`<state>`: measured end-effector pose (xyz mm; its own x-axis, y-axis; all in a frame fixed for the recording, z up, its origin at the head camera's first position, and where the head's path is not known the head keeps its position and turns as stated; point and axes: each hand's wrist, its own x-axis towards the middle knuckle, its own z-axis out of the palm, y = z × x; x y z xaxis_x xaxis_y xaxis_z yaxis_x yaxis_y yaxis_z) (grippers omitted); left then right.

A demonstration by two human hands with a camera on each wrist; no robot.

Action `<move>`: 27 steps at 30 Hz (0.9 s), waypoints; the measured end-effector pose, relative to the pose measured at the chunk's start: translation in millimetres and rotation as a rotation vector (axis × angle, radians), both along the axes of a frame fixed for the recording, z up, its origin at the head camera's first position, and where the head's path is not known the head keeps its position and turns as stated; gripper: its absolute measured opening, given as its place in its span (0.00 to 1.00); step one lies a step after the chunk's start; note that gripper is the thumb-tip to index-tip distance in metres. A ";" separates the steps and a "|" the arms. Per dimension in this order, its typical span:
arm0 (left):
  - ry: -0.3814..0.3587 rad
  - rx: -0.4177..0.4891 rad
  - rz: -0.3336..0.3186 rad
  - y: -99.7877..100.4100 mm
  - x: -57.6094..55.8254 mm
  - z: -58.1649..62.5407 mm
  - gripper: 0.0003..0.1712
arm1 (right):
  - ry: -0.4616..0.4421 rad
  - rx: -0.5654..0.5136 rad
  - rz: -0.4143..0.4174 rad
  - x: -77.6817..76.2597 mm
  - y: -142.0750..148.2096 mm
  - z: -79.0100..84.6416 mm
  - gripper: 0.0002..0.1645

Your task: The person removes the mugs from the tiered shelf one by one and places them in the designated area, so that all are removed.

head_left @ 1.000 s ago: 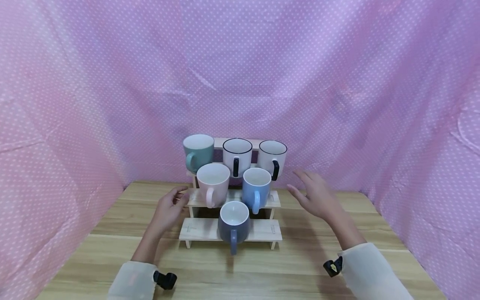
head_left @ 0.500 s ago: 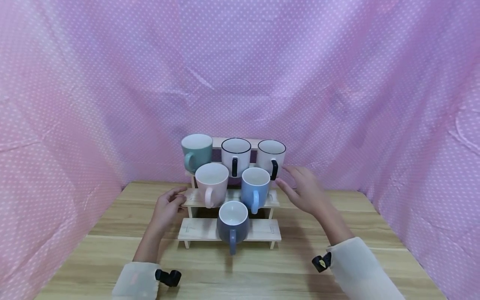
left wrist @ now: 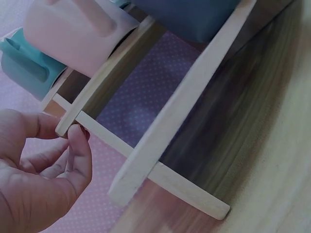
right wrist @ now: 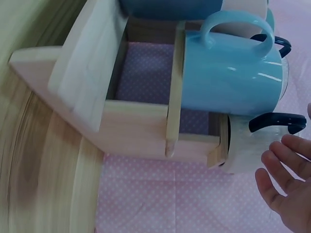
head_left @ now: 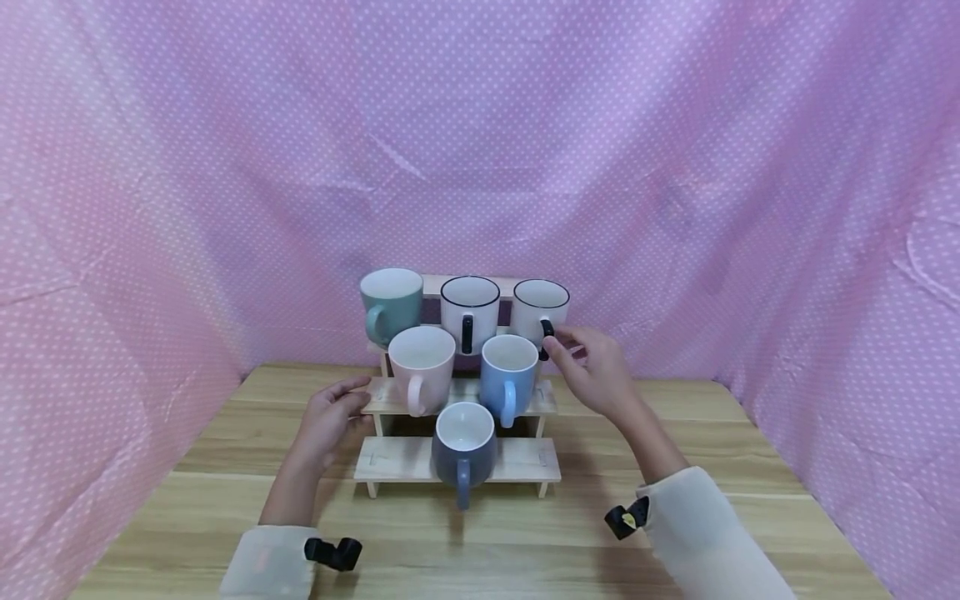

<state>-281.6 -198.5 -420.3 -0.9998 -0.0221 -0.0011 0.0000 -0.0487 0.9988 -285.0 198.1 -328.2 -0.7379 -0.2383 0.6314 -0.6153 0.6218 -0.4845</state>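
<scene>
My left hand (head_left: 327, 419) is at the left end of a tiered wooden shelf stand (head_left: 382, 458). Its thumb and forefinger (left wrist: 41, 124) pinch the end of the middle board, as the left wrist view shows. My right hand (head_left: 596, 371) is at a white mug (head_left: 528, 321) with a black rim, on the top tier at right. That mug's black handle (right wrist: 274, 120) lies between thumb and fingers, which are loosely bent and not wrapped round it. Contact with the handle is hard to tell. Just below stands a light blue mug (head_left: 498, 379) on the middle tier.
A green mug (head_left: 397, 312) and another white, black-rimmed mug (head_left: 483, 321) share the top tier. The pink mug (head_left: 431, 367) is on the middle tier, a grey mug (head_left: 450, 458) on the bottom one. Pink dotted cloth (head_left: 480, 167) hangs behind the wooden table (head_left: 225, 450).
My right hand has moved left, from beside the stand to the right white mug's handle. My left hand has stayed near the stand's left end. The mugs stand where they were.
</scene>
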 end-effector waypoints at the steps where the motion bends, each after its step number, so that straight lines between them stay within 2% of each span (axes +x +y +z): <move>1: -0.004 0.015 -0.007 -0.8 0.7 0.3 0.27 | -0.027 -0.031 -0.001 -0.3 -1.2 0.6 0.20; 6: -0.018 0.037 -0.018 -3.2 1.0 0.3 0.27 | -0.202 -0.187 -0.020 -0.5 -5.9 4.9 0.22; 11: -0.025 0.031 -0.010 -3.3 -0.3 -0.1 0.27 | -0.454 -0.452 0.066 -1.6 -7.6 11.1 0.27; 15: -0.025 0.034 -0.003 -2.3 -1.8 -0.9 0.26 | -0.604 -0.583 0.122 -2.3 -7.8 15.3 0.28; 20: -0.019 0.042 -0.001 -1.1 -2.3 -1.2 0.26 | -0.706 -0.696 0.164 -3.4 -9.2 18.1 0.27; 27: -0.019 0.021 -0.009 -2.7 -1.3 -1.5 0.26 | -0.772 -0.806 0.220 -3.8 -12.4 20.6 0.24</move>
